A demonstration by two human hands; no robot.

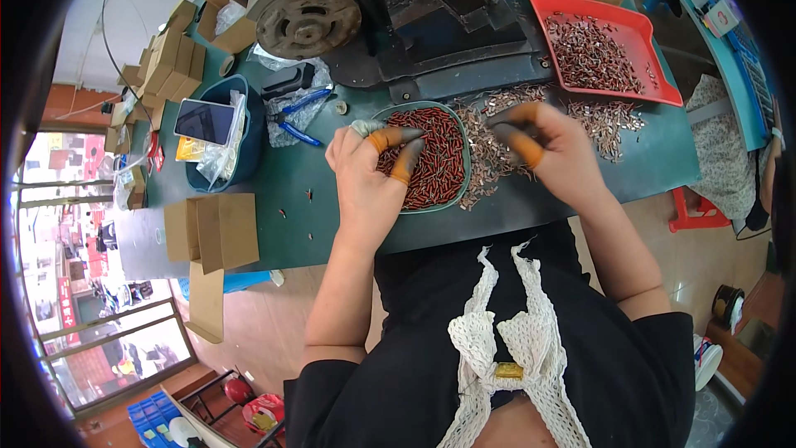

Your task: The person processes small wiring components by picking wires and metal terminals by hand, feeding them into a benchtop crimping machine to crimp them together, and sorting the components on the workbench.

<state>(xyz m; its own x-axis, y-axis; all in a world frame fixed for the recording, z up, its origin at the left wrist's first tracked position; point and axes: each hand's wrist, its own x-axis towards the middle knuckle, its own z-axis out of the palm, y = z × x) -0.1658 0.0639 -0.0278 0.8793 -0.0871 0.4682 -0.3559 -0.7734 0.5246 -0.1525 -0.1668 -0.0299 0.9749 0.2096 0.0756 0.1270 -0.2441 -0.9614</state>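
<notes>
My left hand (365,168) rests at the left rim of a green tub (467,164) full of small dark-red cylindrical parts (435,158). Its thumb and forefinger, in orange finger cots with darkened tips, are pinched together over these parts; whatever is between them is too small to make out. Just right of the tub, my right hand (562,149) hangs over a spread of loose small copper-coloured metal pieces (491,104). Thumb and forefinger there, also in orange cots, close in a slightly blurred pinch, and I cannot see what they hold.
A dark machine (448,8) with a round wheel stands behind the tub. A red tray (667,96) of similar parts sits at the right. Blue-handled pliers (300,104), a blue bin (249,168) with a phone on top, and an open cardboard box (228,228) lie left.
</notes>
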